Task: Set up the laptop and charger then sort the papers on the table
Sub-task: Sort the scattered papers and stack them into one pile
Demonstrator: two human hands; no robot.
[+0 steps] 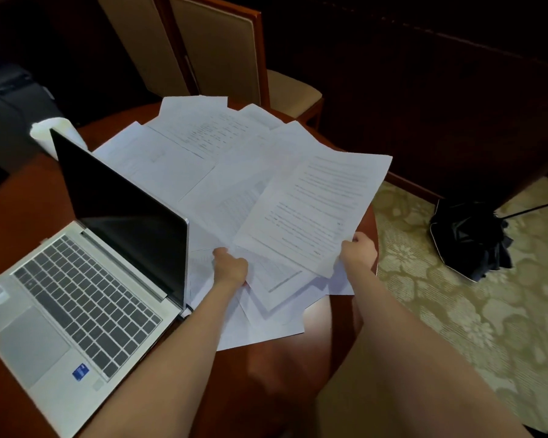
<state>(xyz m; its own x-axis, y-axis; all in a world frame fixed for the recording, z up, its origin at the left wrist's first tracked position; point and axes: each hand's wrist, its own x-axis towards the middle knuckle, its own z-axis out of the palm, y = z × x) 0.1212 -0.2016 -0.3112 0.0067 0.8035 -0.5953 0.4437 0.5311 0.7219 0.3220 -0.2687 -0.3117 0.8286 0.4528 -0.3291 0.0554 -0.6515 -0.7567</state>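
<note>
Centre frame | loose white printed paper sheets [222, 172] | light, floppy, slippery | left hand [231, 268], right hand [358, 252] pinching near edges | support both sides

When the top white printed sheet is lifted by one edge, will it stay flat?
Probably not: the white printed sheet looks thin, so it should droop beyond the right hand. It likely slides easily over the loose papers beneath.

Lounge: patterned carpet [462, 314], upholstered chairs [222, 49]
</note>
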